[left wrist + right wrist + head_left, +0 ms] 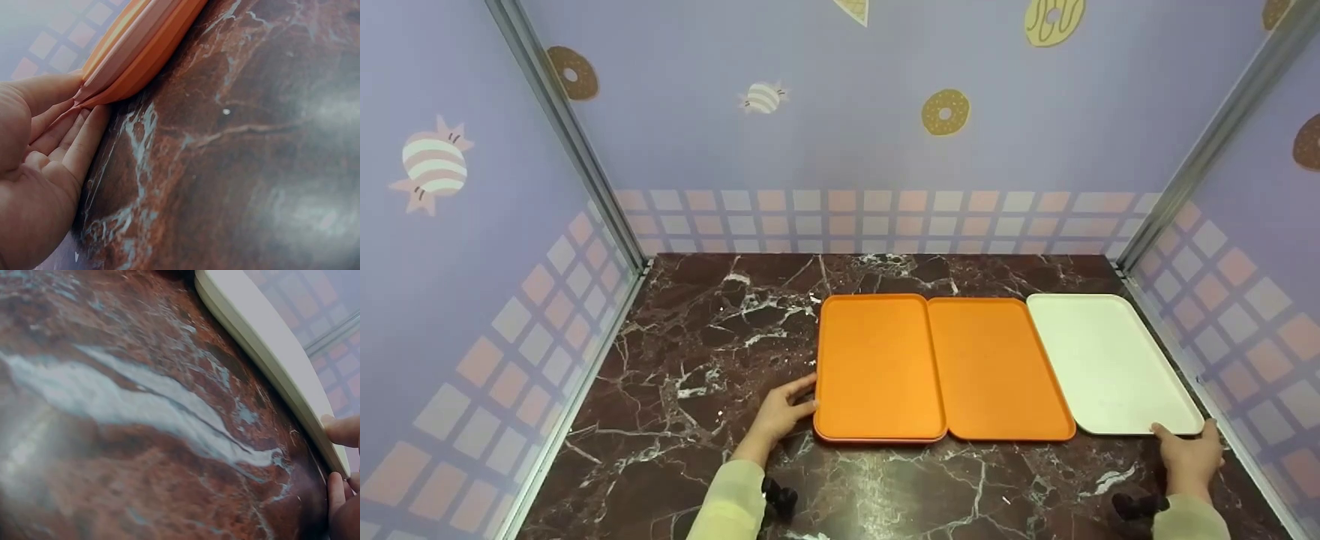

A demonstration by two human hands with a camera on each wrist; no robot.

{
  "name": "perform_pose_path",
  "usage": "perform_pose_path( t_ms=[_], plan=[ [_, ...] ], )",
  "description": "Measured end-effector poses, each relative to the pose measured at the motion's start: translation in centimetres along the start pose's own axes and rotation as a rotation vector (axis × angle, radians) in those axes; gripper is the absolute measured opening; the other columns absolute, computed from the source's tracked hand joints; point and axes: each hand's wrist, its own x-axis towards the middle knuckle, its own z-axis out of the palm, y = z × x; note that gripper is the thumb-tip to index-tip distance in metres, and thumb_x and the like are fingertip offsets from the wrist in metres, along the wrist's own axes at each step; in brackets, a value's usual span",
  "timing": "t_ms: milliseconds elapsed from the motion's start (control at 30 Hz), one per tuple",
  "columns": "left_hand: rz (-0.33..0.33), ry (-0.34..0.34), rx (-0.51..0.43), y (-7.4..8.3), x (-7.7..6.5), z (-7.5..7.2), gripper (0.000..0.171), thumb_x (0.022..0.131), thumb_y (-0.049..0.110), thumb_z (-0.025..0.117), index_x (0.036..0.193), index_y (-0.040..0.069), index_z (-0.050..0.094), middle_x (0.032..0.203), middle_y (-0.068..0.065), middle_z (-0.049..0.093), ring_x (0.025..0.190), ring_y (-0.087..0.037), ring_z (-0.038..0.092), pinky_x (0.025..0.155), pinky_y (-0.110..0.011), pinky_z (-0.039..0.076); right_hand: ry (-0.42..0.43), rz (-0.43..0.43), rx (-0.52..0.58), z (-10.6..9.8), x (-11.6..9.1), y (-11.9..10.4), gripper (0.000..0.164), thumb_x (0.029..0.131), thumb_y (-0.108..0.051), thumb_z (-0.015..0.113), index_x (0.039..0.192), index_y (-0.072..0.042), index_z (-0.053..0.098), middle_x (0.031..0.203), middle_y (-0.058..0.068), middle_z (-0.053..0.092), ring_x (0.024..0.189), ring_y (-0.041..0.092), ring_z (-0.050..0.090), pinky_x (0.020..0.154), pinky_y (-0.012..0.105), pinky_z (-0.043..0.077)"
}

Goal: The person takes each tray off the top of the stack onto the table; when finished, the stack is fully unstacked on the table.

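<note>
At the frame's lower centre, my left hand (pixel 780 414) pinches the tray stack (pixel 879 367) by its left edge; lower right, my right hand (pixel 1189 456) grips the white tray (pixel 1114 364) by its near corner

At the grip of the left hand (pixel 781 414), the tray stack (pixel 877 367) looks like smooth plastic with a satin finish; the orange tray (pixel 1005 367) between the two grips matches it. The pale tray (pixel 1114 367) at the right hand (pixel 1191 456) seems smooth, matt plastic. Under both grips the tabletop (pixel 885 491) looks like polished, glossy marble, and the sleeve (pixel 731 501) behind the left grip like matt cloth
</note>
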Motion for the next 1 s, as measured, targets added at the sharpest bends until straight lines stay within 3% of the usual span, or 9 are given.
perform_pose_path(
  t_ms=[200,467,767,1000],
  plan=[
    [0.0,0.0,-0.001,0.1,0.0,0.0,0.055,0.096,0.0,0.068,0.147,-0.008,0.05,0.149,-0.03,0.053,0.141,-0.044,0.049,0.109,-0.046,0.052,0.05,-0.019,0.03,0.4,-0.3,-0.1,0.093,0.096,-0.013,0.062,0.164,-0.001,-0.001,0.172,0.023,-0.004,0.158,0.044,-0.013,0.132,0.052,-0.002],
    [-0.004,-0.01,0.001,0.1,0.0,-0.2,0.055,0.096,0.001,0.068,0.148,-0.007,0.05,0.149,-0.03,0.052,0.142,-0.044,0.049,0.107,-0.039,0.054,0.06,-0.003,0.039,1.1,-0.9,-1.0,0.095,0.096,-0.019,0.063,0.165,-0.004,0.0,0.172,0.023,-0.002,0.157,0.045,-0.006,0.133,0.052,0.006],
    [-0.003,0.002,0.01,0.2,-0.1,0.0,0.055,0.096,-0.001,0.067,0.147,-0.008,0.05,0.148,-0.031,0.053,0.141,-0.044,0.05,0.109,-0.046,0.052,0.042,-0.178,0.09,3.4,-2.7,-3.7,0.09,0.097,-0.018,0.061,0.165,-0.004,0.003,0.174,0.015,-0.003,0.158,0.038,-0.007,0.133,0.048,0.007],
    [-0.024,0.014,0.042,0.2,0.1,0.3,0.054,0.097,-0.003,0.063,0.148,-0.01,0.048,0.148,-0.033,0.052,0.141,-0.047,0.048,0.111,-0.053,0.048,-0.022,-0.318,0.029,5.5,-4.9,-5.8,0.088,0.1,-0.021,0.06,0.166,-0.005,0.004,0.174,0.017,0.0,0.159,0.044,-0.002,0.131,0.057,0.009]
  ],
)
